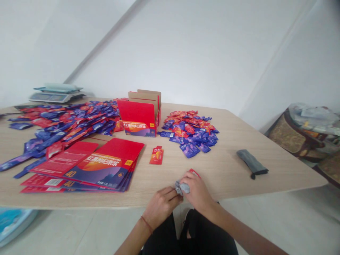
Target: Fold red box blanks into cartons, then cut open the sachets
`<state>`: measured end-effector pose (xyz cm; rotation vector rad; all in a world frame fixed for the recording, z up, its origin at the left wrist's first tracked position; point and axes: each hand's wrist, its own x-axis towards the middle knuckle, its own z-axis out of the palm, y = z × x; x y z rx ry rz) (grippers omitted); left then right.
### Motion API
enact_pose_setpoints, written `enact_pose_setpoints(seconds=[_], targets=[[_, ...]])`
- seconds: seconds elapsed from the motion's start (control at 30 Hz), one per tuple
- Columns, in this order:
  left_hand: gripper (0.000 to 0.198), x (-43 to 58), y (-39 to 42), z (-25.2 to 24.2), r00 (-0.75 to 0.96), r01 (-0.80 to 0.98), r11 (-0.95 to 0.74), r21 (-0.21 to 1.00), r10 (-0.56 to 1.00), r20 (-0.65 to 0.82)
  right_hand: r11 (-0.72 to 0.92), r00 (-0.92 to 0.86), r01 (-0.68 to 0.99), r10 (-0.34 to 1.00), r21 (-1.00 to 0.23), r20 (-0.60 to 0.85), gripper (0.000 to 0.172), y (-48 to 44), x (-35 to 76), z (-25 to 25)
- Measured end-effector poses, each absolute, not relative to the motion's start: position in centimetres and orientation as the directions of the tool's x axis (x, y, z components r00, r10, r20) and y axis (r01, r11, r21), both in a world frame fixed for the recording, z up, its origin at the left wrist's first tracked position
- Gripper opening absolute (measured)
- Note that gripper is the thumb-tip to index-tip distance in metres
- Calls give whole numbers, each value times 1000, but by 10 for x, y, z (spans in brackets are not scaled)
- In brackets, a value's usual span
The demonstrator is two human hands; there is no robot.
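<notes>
Together, the left hand (164, 202) and the right hand (197, 190) have their fingers closed on a crumpled grey wad (184, 187) near the front edge of the counter (223, 141); its material is hard to make out. A red packet (194, 172) shows past the right hand, mostly hidden by it. Just ahead, a single red sachet (157, 156) lies alone. Beyond stands an upright carton (138, 118), its raised front panel hiding the inside; flattened cartons (102, 161) are stacked to the left, overlapping a large heap of red and purple sachets (89, 117). A smaller sachet pile (190, 131) sits right of the upright carton, a grey pouch (251, 162) farther right. A scale (54, 97) stands back left, before a pale wall (186, 53); at lower left a basin (26, 224) is cut off
</notes>
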<state>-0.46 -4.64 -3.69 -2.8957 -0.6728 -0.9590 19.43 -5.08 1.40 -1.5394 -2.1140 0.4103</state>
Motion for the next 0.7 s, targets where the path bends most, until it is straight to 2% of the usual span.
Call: enact_pose_setpoints(seconds=[0.1,0.23,0.37,0.47,0.57,0.7], targets=[[16,-5,-46,-38,723,399,-908,126,396,566,327,-311,866,945,-378,103,24,-49,190,2],[13,-4,-47,-36,725,408,-901,145,417,549,314,-306,906,949,-284,74,29,-46,202,2],[12,-4,-47,-37,718,389,-905,171,414,560,212,-191,950,976,-230,109,35,-36,227,0],[12,-4,-47,-39,714,388,-906,171,413,566,100,-72,976,986,-192,150,31,-25,251,-6],[12,-4,-47,-39,704,400,-902,161,415,576,66,-9,963,976,-260,216,20,-17,271,-8],[12,-5,-47,-38,703,397,-903,162,413,579,137,175,830,856,-541,486,13,-19,274,10]])
